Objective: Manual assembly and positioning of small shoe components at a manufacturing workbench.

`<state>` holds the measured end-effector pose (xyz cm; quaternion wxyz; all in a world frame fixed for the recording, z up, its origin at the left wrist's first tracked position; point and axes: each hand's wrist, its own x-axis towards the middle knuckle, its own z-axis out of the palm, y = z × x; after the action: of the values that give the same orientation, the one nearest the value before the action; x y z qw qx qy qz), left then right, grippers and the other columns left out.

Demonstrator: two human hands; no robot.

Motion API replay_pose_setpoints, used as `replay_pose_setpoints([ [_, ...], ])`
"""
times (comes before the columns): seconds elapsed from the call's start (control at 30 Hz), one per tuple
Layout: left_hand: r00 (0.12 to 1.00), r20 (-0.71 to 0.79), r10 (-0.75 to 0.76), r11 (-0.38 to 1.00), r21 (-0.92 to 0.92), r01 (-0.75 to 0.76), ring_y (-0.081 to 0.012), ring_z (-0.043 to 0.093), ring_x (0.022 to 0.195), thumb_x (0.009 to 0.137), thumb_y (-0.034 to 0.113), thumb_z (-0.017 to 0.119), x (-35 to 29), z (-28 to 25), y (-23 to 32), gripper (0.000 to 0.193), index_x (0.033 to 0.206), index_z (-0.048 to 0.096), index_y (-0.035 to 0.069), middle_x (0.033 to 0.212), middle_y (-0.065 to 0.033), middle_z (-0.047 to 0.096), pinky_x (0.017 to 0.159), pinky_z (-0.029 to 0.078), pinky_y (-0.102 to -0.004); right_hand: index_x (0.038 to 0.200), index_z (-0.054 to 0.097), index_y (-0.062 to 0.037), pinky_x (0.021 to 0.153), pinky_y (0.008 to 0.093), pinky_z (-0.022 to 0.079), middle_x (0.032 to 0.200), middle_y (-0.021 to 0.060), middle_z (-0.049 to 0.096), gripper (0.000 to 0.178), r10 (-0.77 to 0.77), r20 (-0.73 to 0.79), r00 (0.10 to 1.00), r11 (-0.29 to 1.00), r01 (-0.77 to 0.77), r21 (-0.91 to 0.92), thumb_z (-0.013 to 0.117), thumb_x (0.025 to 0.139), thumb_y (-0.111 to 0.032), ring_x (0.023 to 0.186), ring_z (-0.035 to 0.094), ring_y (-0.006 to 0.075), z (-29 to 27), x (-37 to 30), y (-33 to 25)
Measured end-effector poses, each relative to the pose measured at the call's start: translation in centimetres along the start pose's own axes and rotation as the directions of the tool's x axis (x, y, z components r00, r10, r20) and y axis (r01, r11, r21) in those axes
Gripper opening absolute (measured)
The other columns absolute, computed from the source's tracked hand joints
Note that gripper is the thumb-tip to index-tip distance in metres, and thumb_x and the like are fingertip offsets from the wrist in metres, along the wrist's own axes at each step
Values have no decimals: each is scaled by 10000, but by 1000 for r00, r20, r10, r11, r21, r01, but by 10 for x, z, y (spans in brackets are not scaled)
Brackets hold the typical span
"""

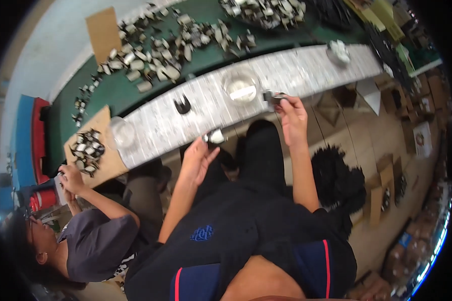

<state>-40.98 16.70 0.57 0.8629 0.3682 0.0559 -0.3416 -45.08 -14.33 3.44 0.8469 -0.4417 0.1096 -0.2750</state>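
Close to the bench's near edge, my left hand (196,161) pinches a small black-and-white part (216,137) with its pale side facing up. My right hand (293,120) is raised farther right, its fingertips closed on a small dark curved piece (273,98). Between the hands and a little beyond them stands a round clear dish (227,83) with a white bar-shaped thing lying in it. A black U-shaped piece (182,105) lies alone on the pale wood-patterned bench strip (158,120). What exactly the held parts are, I cannot make out.
Many black-and-white parts (160,57) are heaped across the green work surface (135,103). Another clear dish (121,133) and a cardboard sheet (110,163) of parts lie left. A co-worker (98,236) sits there, hands at the bench. A black pile (339,178) and cardboard boxes stand right.
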Motion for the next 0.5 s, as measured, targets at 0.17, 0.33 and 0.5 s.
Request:
replay_pose_setpoints([
  [0.17,999,21,-27,986,163,24,-172,648,1098,998,91,587,-2,48,16,344,1318,525,-18,1203,-91,669,955,570,-365,1137,620,2,868,286,530,1108,58,629,216,-19,45,999,943,33,-331,647,922,16,1008,614,125,69,-86,-26],
  [0.33,995,96,-12,989,147,-3,-168,663,1052,981,69,611,-10,54,14,296,1256,534,-12,1162,-92,681,944,572,-352,1085,720,-23,735,283,539,1133,138,593,296,-266,447,854,344,517,-784,712,809,85,850,658,203,103,-118,-46],
  [0.5,997,72,5,983,180,-18,-167,667,1049,979,66,613,-12,62,10,321,1278,536,-24,1165,-98,683,942,569,-339,1118,718,-1,684,283,565,1158,152,597,334,-268,554,788,233,611,-756,723,802,106,808,675,186,105,-123,-41],
])
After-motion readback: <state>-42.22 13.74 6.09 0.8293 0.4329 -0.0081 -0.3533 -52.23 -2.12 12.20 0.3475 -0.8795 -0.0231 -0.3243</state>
